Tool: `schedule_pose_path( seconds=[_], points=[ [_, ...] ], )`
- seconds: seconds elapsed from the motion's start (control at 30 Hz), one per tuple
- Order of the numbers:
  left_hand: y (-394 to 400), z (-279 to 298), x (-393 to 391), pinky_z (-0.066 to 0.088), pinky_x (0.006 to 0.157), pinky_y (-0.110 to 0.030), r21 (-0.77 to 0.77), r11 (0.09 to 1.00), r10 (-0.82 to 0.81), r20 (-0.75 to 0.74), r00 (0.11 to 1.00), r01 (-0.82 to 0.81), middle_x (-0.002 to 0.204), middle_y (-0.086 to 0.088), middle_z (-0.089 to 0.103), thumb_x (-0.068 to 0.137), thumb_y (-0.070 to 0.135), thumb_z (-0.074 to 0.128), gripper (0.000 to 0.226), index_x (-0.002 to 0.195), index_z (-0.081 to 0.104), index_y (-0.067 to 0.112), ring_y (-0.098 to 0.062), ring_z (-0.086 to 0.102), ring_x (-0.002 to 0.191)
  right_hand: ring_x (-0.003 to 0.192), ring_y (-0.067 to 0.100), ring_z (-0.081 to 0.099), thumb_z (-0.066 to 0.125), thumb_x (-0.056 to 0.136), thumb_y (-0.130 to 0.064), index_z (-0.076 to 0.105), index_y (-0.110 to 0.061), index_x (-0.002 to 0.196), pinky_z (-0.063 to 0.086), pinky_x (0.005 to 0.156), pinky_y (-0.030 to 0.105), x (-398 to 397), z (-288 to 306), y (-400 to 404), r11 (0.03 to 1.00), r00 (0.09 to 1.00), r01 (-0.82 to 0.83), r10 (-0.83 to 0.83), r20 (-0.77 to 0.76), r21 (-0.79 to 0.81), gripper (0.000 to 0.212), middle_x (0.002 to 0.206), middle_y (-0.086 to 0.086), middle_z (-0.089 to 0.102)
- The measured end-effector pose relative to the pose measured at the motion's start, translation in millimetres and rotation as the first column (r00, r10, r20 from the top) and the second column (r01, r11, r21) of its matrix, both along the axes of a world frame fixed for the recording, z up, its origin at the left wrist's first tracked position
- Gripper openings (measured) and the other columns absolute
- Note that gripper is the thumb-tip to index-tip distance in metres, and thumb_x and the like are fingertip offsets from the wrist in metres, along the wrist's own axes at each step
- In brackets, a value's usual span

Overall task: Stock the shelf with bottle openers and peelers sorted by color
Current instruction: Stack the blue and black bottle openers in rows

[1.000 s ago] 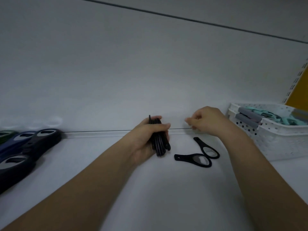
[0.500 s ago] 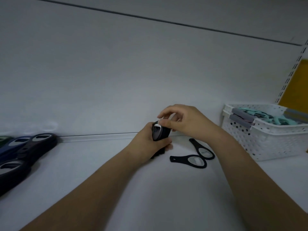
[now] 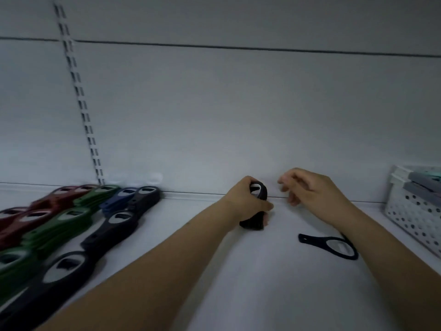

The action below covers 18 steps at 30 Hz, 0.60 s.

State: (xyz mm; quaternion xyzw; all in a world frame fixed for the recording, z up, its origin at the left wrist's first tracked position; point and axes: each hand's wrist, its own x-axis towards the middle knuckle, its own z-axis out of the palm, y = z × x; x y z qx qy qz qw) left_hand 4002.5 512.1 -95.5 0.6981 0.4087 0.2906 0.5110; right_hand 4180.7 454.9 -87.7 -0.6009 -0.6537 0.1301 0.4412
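Grip (image 3: pixel 248 204) around black openers (image 3: pixel 256 206) — basket (image 3: pixel 412 211) right

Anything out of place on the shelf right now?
One black opener lies loose beside the right forearm, apart from the colour rows on the left. The left hand grips a black bundle; the right hand holds nothing.

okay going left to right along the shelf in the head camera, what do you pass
Red bottle openers → green openers → blue openers → black openers → left hand gripping a black bundle → right hand → loose black opener → white basket.
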Motion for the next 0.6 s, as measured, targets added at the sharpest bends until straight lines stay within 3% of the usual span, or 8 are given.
schedule_pose_path(
  seconds=[0.07, 0.17, 0.27, 0.37, 0.43, 0.6],
  points=[
    [3, 12, -23, 0.053, 0.095, -0.052, -0.001, 1.0, -0.005, -0.127, 0.992, 0.005, 0.112, -0.006, 0.064, 0.076, 0.015, 0.082, 0.05, 0.118, 0.054, 0.015, -0.033, 0.066, 0.106, 0.068, 0.011, 0.068, 0.048, 0.087, -0.057, 0.068, -0.019, 0.095, 0.053, 0.066, 0.019, -6, -2, 0, 0.998, 0.999, -0.05, 0.051, 0.02, -0.044, 0.044, 0.085, -0.005, 0.071],
    [8, 30, -65, 0.056, 0.089, -0.051, 0.077, 0.996, 0.061, -0.311, 0.948, -0.039, 0.11, -0.017, 0.069, 0.078, 0.021, 0.08, 0.046, 0.113, 0.052, 0.01, -0.034, 0.069, 0.1, 0.071, 0.01, 0.069, 0.044, 0.082, -0.061, 0.069, -0.018, 0.099, 0.053, 0.067, 0.017, -20, -6, 1, 0.987, 0.991, -0.132, 0.134, 0.012, -0.095, 0.052, 0.088, -0.005, 0.071],
    [10, 43, -102, 0.057, 0.077, -0.034, 0.168, 0.984, 0.136, -0.52, 0.843, -0.055, 0.104, -0.01, 0.072, 0.081, 0.027, 0.078, 0.048, 0.113, 0.046, 0.01, -0.026, 0.071, 0.092, 0.074, 0.009, 0.068, 0.043, 0.08, -0.064, 0.07, -0.023, 0.101, 0.055, 0.071, 0.021, -35, -11, 5, 0.975, 0.984, -0.17, 0.177, 0.035, -0.146, 0.053, 0.092, -0.006, 0.071],
    [9, 48, -124, 0.05, 0.079, -0.032, 0.31, 0.95, 0.213, -0.707, 0.675, 0.025, 0.115, -0.009, 0.066, 0.079, 0.034, 0.08, 0.057, 0.122, 0.053, 0.006, -0.026, 0.064, 0.103, 0.084, 0.006, 0.066, 0.039, 0.085, -0.066, 0.069, -0.029, 0.1, 0.053, 0.085, 0.031, -47, -20, 8, 0.98, 0.977, -0.14, 0.16, 0.143, -0.141, 0.05, 0.096, -0.008, 0.069],
    [10, 45, -129, 0.047, 0.077, -0.03, 0.339, 0.94, 0.243, -0.762, 0.6, 0.05, 0.115, -0.009, 0.063, 0.077, 0.038, 0.081, 0.061, 0.124, 0.058, 0.006, -0.026, 0.061, 0.104, 0.094, 0.0, 0.061, 0.032, 0.088, -0.072, 0.067, -0.034, 0.1, 0.049, 0.09, 0.029, -53, -25, 9, 0.987, 0.947, -0.118, 0.144, 0.287, -0.107, 0.053, 0.102, -0.014, 0.064],
    [15, 36, -119, 0.044, 0.07, -0.029, 0.322, 0.945, 0.241, -0.793, 0.56, 0.05, 0.088, -0.003, 0.056, 0.074, 0.043, 0.083, 0.049, 0.098, 0.057, 0.009, -0.022, 0.055, 0.085, 0.112, -0.005, 0.046, 0.027, 0.091, -0.072, 0.062, -0.034, 0.115, 0.035, 0.097, 0.012, -63, -33, 6, 0.985, 0.839, -0.157, 0.173, 0.516, -0.073, 0.057, 0.114, -0.028, 0.047]
  ],
)
